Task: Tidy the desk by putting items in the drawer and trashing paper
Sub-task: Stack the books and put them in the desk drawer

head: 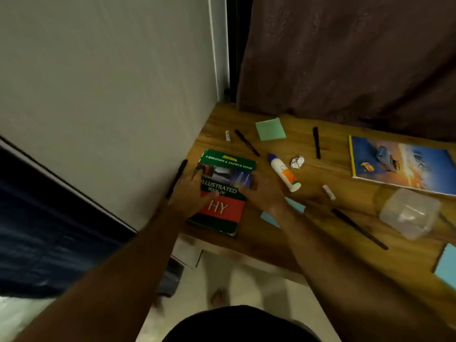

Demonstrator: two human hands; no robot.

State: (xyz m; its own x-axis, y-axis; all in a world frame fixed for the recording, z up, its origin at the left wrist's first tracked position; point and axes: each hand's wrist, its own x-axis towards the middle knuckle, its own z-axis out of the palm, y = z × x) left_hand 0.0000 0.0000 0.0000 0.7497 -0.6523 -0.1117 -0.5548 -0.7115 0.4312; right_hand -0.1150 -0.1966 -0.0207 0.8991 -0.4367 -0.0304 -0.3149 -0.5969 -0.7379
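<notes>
Resting, seemingly, both hands on book (pixel 223 193)

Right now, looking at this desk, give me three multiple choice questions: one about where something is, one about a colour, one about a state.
1. Where does the crumpled paper ball lie?
A. on the green and red book
B. on the desk right of the glue bottle
C. inside the clear plastic box

2. What colour is the sticky note pad at the back of the desk?
A. green
B. pink
C. yellow

3. How is the green and red book lying?
A. open, pages up
B. standing upright
C. closed, flat, cover up

Answers: 1 B, it sits on bare wood beside the glue bottle. 2 A, its top sheet is pale green. 3 C, its cover title shows between the left hand and right hand.
</notes>
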